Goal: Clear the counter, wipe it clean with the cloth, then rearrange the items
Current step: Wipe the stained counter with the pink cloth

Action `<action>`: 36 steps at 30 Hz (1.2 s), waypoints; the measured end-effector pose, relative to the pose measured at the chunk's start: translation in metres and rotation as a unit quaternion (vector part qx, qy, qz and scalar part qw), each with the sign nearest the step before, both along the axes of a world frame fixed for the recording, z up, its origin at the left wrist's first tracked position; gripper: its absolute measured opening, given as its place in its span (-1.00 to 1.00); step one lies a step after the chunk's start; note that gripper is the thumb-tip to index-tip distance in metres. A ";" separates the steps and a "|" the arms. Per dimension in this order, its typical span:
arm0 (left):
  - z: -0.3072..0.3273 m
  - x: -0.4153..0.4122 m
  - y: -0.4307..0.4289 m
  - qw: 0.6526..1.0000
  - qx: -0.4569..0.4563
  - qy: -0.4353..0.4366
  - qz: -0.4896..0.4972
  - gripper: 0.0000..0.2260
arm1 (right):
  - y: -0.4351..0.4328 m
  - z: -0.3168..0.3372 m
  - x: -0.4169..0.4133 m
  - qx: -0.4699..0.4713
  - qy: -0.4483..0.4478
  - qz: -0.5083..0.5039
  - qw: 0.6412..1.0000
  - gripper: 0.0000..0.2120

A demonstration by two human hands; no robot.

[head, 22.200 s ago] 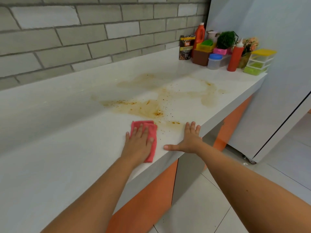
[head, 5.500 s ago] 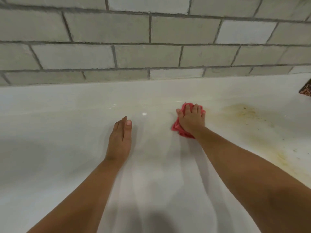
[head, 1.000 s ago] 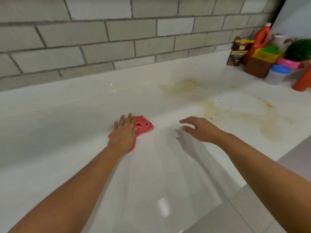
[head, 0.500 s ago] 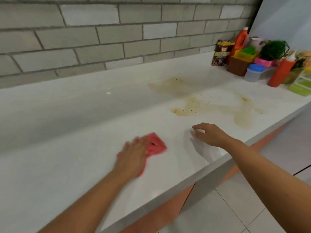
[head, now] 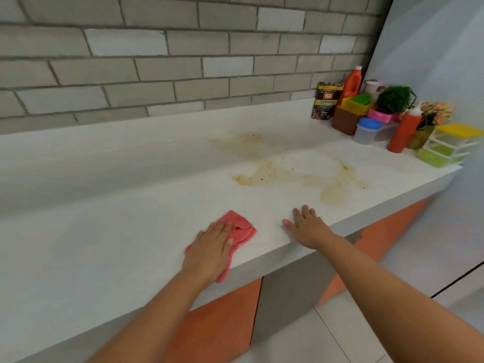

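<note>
Cloth [head: 239,231], pink and soft, lies bunched near the worktop's [head: 104,231] front edge under the left hand [head: 210,248], whose flat, straight fingers press it down; it looks light and limp, best driven by the palm. Right hand [head: 307,227] rests spread on the edge beside it, holding nothing. Farther on, a brown stain [head: 293,176] spreads toward the right end.

left hand [head: 209,251] flat on cloth [head: 239,231], stained counter [head: 104,231]
</note>
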State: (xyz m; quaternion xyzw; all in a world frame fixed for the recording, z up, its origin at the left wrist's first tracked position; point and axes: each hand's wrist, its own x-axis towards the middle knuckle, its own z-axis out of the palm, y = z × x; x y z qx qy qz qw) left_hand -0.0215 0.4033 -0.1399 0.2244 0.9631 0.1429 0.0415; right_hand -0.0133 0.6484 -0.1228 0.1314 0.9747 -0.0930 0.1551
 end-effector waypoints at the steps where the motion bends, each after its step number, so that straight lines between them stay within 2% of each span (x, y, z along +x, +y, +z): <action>1: -0.001 -0.002 -0.013 1.000 0.003 0.001 0.019 -0.56 | 0.001 0.000 0.001 0.000 -0.001 0.005 1.000 -0.35; 6: -0.003 -0.042 -0.065 0.977 -0.015 0.012 0.212 -0.57 | 0.004 -0.002 0.002 0.010 -0.003 0.016 1.000 -0.34; 9: -0.002 -0.052 -0.036 0.966 -0.042 0.014 0.256 -0.55 | -0.001 -0.003 -0.004 0.039 -0.007 0.005 0.999 -0.31; 11: -0.003 -0.040 0.005 0.978 -0.045 0.023 0.201 -0.55 | -0.005 0.000 -0.013 0.049 -0.007 -0.007 0.999 -0.27; 14: -0.002 -0.005 0.053 0.997 -0.044 0.045 0.052 -0.56 | -0.004 0.005 -0.027 0.015 0.029 -0.006 0.999 -0.28; 17: -0.001 0.000 0.049 1.000 -0.022 0.016 -0.011 -0.57 | 0.004 0.002 -0.036 -0.046 0.058 -0.001 0.997 -0.35; 19: -0.002 -0.025 0.030 1.000 -0.021 0.015 -0.005 -0.56 | 0.008 -0.001 -0.037 -0.050 0.046 0.012 0.998 -0.37; 24: -0.002 -0.125 -0.013 0.995 -0.021 0.003 0.102 -0.56 | 0.010 0.013 -0.048 -0.046 -0.006 0.021 0.999 -0.34; 29: -0.005 -0.215 -0.002 0.983 -0.038 0.013 0.179 -0.55 | 0.010 0.013 -0.057 -0.045 -0.022 0.010 0.999 -0.34; 32: -0.002 -0.242 0.030 0.986 -0.056 0.010 0.156 -0.54 | 0.011 0.012 -0.059 -0.040 -0.025 0.015 0.999 -0.36; 36: -0.002 -0.233 0.062 0.997 -0.053 0.023 0.042 -0.56 | 0.011 0.011 -0.059 -0.042 -0.025 0.009 0.999 -0.33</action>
